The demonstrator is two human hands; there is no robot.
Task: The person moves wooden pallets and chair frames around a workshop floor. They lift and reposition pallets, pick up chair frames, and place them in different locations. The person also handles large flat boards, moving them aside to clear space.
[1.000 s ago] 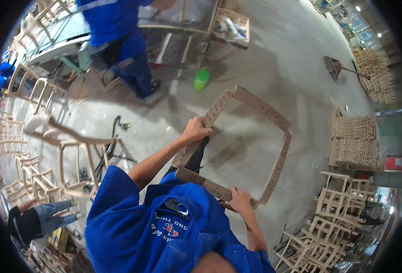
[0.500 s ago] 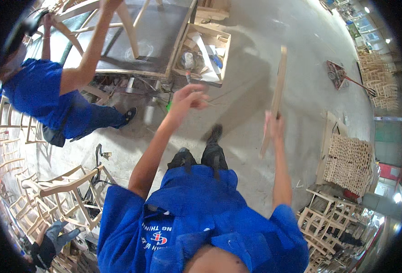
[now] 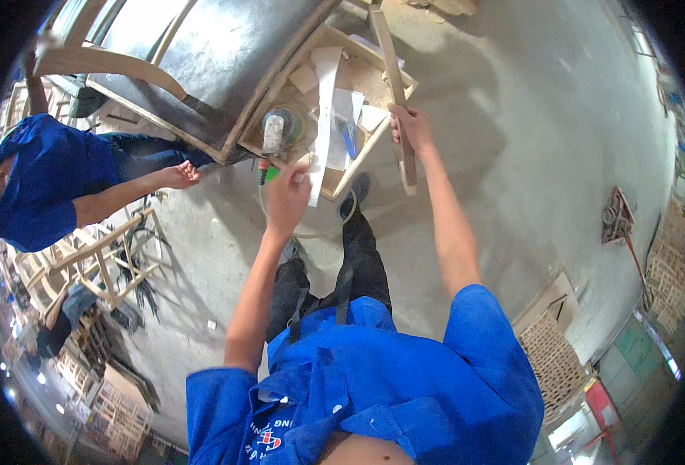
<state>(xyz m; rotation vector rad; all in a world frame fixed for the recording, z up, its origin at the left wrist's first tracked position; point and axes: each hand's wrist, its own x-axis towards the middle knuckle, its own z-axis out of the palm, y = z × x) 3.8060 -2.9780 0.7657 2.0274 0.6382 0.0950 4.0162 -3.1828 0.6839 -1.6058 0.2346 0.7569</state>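
Observation:
My right hand (image 3: 412, 132) is closed round a long, slightly curved wooden piece (image 3: 391, 62), held upright in the picture beside the right edge of a wooden box. My left hand (image 3: 286, 200) is at the box's near left edge, fingers curled; what they hold, if anything, is hidden. Just beyond it lies a power sander (image 3: 273, 133) with a pale body, a round pad and a red fitting (image 3: 263, 166). A long white strip (image 3: 324, 116) runs across the wooden box (image 3: 373, 151), close to my left fingers. A blue pen-like item (image 3: 349, 142) lies on white paper.
A dark-topped workbench (image 3: 226, 62) with a wooden chair frame (image 3: 110, 66) adjoins the box. At left is a co-worker in blue (image 3: 48, 178). A thin hose (image 3: 323, 235) loops near my feet. Chair frames (image 3: 98, 260) stand lower left; a red trolley (image 3: 617, 217) stands right.
I have come closer to the box and bench. My left hand has reached the box edge, and my right hand has brought the wooden piece beside the box. The co-worker has lowered an arm.

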